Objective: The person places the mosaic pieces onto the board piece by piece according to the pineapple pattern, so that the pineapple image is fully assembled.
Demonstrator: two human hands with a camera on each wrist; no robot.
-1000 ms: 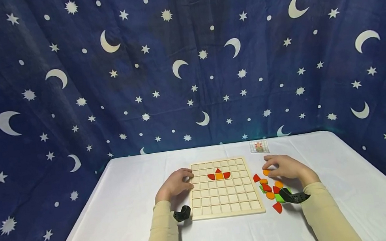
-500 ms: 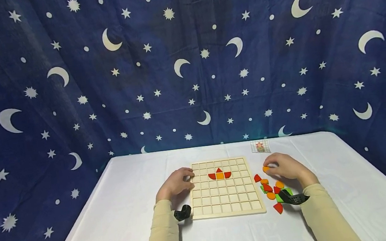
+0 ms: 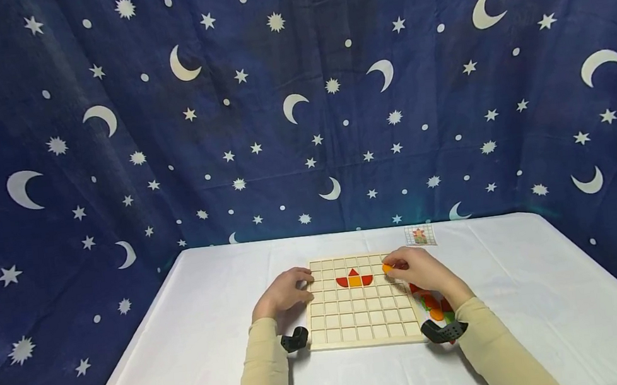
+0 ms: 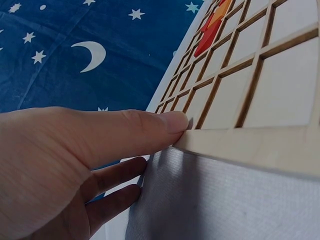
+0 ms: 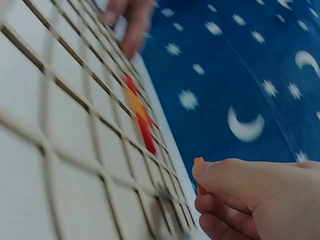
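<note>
A square wooden grid board (image 3: pixel 368 341) lies on the table. Set in its upper part are an orange square (image 3: pixel 355 282), a red triangle (image 3: pixel 353 272) above it and a red quarter circle (image 3: pixel 342 282) on either side. My left hand (image 3: pixel 282 292) rests at the board's left edge, and in the left wrist view its straight thumb (image 4: pixel 132 131) touches the rim. Between right thumb and fingers I pinch an orange round piece (image 3: pixel 387 268), seen edge-on in the right wrist view. That right hand (image 3: pixel 420 268) is over the board's upper right side.
Loose red, orange and green pieces (image 3: pixel 436 314) lie right of the board, partly hidden by my right arm. A small picture card (image 3: pixel 419 235) with a coloured figure on a grid lies at the back. A dark blue star-and-moon cloth (image 3: pixel 255 128) hangs behind the white table (image 3: pixel 199 332).
My right hand has carried the orange round piece left, from beside the board to over its right side. The left hand has stayed at the left edge.
</note>
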